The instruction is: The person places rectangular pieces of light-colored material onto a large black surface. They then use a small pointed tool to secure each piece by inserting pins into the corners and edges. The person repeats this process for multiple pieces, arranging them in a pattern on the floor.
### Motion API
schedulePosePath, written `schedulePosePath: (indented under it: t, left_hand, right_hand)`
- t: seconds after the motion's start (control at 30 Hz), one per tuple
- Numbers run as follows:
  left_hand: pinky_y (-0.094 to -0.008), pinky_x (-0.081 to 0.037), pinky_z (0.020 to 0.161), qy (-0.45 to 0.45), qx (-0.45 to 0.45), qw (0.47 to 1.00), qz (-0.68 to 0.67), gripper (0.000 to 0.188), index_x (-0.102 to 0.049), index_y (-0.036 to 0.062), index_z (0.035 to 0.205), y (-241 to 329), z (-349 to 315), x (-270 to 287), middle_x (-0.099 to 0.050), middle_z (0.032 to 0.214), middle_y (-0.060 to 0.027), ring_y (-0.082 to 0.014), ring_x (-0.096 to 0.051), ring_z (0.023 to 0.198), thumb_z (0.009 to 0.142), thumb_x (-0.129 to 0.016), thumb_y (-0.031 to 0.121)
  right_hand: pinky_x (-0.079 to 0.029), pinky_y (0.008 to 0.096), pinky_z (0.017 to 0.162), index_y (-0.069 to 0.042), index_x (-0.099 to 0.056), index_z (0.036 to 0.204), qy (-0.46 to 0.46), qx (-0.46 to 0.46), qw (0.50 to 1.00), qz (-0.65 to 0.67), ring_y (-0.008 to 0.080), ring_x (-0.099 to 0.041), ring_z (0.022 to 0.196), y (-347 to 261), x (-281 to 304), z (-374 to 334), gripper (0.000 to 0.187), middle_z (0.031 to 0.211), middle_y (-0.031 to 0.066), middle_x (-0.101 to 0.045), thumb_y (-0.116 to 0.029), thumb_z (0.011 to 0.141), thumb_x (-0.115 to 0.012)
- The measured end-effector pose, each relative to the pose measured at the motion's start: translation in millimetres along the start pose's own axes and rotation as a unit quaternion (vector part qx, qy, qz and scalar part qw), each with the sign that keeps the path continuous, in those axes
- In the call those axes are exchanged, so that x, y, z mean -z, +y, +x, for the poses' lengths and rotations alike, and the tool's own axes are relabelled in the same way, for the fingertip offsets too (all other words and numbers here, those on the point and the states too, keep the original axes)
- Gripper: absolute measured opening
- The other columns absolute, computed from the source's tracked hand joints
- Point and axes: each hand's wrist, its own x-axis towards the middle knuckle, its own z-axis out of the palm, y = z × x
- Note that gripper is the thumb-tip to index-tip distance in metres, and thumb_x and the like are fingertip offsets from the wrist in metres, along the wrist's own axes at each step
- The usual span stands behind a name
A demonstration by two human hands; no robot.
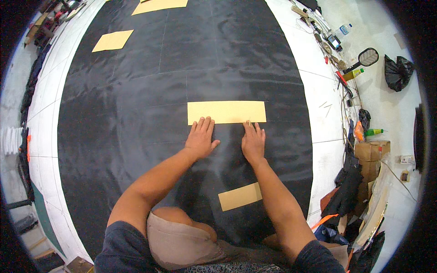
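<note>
A long pale-yellow card rectangle lies flat on a wide sheet of black material. My left hand presses flat at the card's near left edge, with fingers stretched forward over it and the thumb apart. At the near edge toward the right end is my right hand, its fingers curled around a thin pale stick-like tool. That tool's tip meets the card's edge; its exact kind is too small to make out. Faint straight lines run across the black sheet and out from the card's corners.
Another yellow card lies close to me, partly behind my right forearm. More cards lie at the far left and far edge. White surface borders the sheet. Along the right are a racket, bottles, a black bag and a cardboard box.
</note>
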Motion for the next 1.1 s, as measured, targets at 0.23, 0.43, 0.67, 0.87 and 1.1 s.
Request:
schedulePosePath:
  t: [0.23,0.43,0.67,0.87,1.1]
  left_hand:
    - [-0.0523,-0.034,0.119,0.044,0.033,0.995,-0.082,0.061,-0.054,0.0041,0.141,-13,9,19,-0.041,0.155,-0.0266,-0.0457,-0.040,0.144,0.093,-0.071,0.038]
    - [-0.0539,-0.033,0.119,0.154,0.010,0.988,-0.028,0.048,-0.055,0.0044,0.137,-65,0,-2,-0.048,0.149,-0.0227,-0.0445,-0.042,0.143,0.097,-0.066,0.028]
    - [-0.0546,-0.032,0.120,0.164,-0.016,0.985,-0.054,0.043,-0.057,0.0062,0.137,-80,-5,-7,-0.049,0.148,-0.0213,-0.0440,-0.042,0.142,0.098,-0.065,0.023]
    - [-0.0543,-0.032,0.121,0.177,-0.016,0.980,-0.085,0.036,-0.062,0.0070,0.130,-83,-8,-9,-0.052,0.143,-0.0211,-0.0434,-0.044,0.141,0.096,-0.068,0.017]
    - [-0.0532,-0.038,0.116,0.196,-0.015,0.975,-0.106,0.034,-0.064,0.0068,0.127,-85,-5,-4,-0.057,0.138,-0.0190,-0.0425,-0.048,0.137,0.094,-0.069,0.014]
  right_hand:
    - [-0.026,0.0585,0.121,-0.012,-0.050,0.148,0.007,-0.014,1.000,-0.001,0.0350,-0.040,0.146,5,-1,-1,0.053,0.155,0.0083,-0.050,-0.014,0.096,-0.055]
    - [-0.024,0.0551,0.123,-0.011,-0.053,0.143,0.038,-0.017,0.999,0.021,0.0335,-0.041,0.145,2,-2,-2,0.046,0.152,0.0058,-0.053,-0.012,0.097,-0.053]
    - [-0.020,0.0545,0.125,-0.012,-0.054,0.144,0.031,-0.039,0.996,0.073,0.0320,-0.039,0.147,1,-2,-4,0.048,0.152,0.0063,-0.054,-0.014,0.095,-0.054]
    - [-0.023,0.0551,0.123,-0.010,-0.055,0.138,0.062,-0.020,0.994,0.087,0.0339,-0.041,0.145,2,-4,-4,0.041,0.147,0.0097,-0.056,-0.012,0.096,-0.054]
    - [-0.023,0.0549,0.123,-0.010,-0.055,0.138,0.041,-0.038,0.995,0.082,0.0343,-0.041,0.144,-2,0,-2,0.041,0.147,0.0103,-0.056,-0.012,0.097,-0.053]
